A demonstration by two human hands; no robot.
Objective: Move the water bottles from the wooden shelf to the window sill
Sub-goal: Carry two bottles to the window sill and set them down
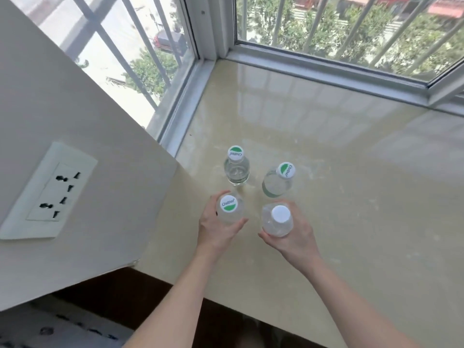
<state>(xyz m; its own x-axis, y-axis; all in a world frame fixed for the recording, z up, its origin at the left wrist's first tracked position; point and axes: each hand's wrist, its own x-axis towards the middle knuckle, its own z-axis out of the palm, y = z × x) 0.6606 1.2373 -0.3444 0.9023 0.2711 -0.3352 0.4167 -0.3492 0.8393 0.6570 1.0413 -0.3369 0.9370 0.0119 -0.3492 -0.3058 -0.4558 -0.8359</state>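
Several clear water bottles stand close together on the glossy beige window sill (351,172). My left hand (216,229) grips the near-left bottle (229,205), which has a green-and-white cap. My right hand (293,234) grips the near-right bottle (277,221), which has a plain white cap. Just beyond them stand two more bottles, untouched: the far-left bottle (236,167) and the far-right bottle (278,180), both with green-and-white caps. The wooden shelf is out of view.
A wall (75,121) with a white power socket (47,192) borders the sill on the left. Barred windows (339,28) close off the back and the left corner. The sill stretches far to the right, and its front edge drops off near my arms.
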